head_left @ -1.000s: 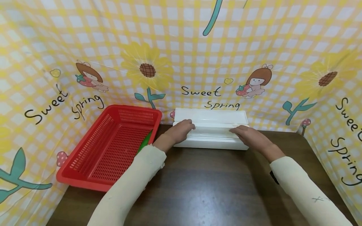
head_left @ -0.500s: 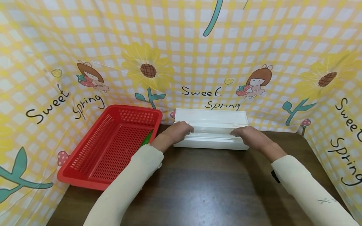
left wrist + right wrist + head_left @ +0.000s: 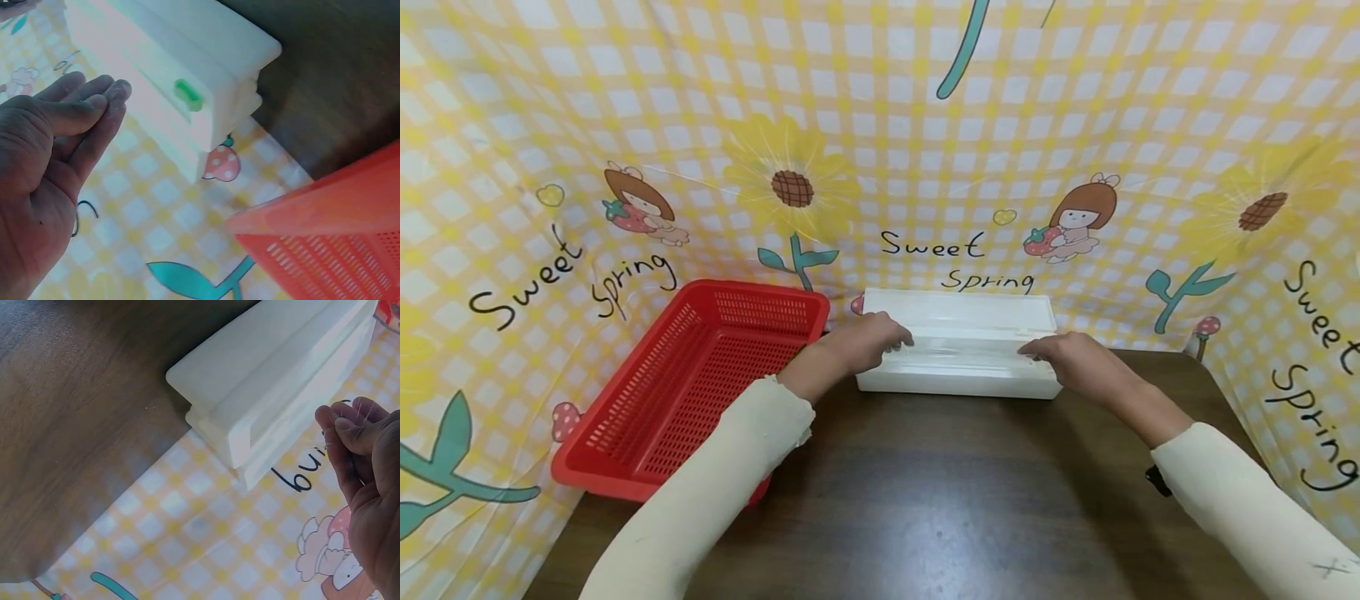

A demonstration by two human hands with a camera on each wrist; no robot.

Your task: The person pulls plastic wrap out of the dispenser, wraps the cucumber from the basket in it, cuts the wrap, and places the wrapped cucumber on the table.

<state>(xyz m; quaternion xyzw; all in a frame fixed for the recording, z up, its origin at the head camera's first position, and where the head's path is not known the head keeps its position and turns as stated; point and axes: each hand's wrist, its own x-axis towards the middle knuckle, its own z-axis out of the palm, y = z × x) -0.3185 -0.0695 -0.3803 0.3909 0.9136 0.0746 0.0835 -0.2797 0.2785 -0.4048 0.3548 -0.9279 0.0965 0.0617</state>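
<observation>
A long white cling film dispenser (image 3: 958, 385) stands at the back of the table with its lid (image 3: 958, 311) raised against the cloth. Clear film (image 3: 964, 347) shows faintly above it, between my hands. My left hand (image 3: 867, 343) pinches the film near the dispenser's left end, thumb against fingers. At the other end my right hand (image 3: 1086, 367) pinches it too; thin clear creases show at its fingertips in the right wrist view. A green slider (image 3: 189, 95) sits on the dispenser in the left wrist view. How far the film is drawn out is hard to see.
A red plastic basket (image 3: 568, 471) stands on the left, close to my left forearm. The dark wooden table (image 3: 955, 500) lies in front of the dispenser. Yellow checked cloth (image 3: 925, 158) hangs behind and on both sides.
My right hand has shifted slightly right, and both forearms have swung outward. The green thing seen earlier in the basket is now hidden behind my left arm. The dispenser has stayed in place.
</observation>
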